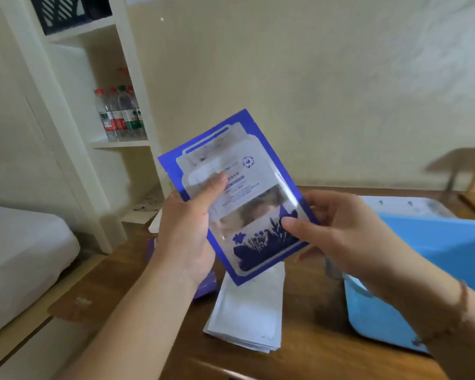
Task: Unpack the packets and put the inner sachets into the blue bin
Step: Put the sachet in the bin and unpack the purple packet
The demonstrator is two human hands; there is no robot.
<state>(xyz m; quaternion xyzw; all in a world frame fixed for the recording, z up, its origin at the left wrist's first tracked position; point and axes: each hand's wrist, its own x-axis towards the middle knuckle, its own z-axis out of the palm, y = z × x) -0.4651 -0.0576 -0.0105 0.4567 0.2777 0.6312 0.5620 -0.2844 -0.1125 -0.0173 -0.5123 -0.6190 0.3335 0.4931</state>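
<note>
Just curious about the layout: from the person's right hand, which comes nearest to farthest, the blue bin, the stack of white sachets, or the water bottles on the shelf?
From the right hand:
1. Blue bin, just right of it.
2. Stack of white sachets, lower left on the table.
3. Water bottles, far left on the shelf.

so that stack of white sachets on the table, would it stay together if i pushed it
Probably not: the stack of white sachets already looks fanned at its lower edges. The sachets look thin and glossy, so they would likely slide apart on the wooden table.

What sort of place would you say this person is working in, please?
Probably a bedroom or small living room: a white mattress lies at left, a white shelf unit holds water bottles, and a wooden table serves as workbench.
</note>
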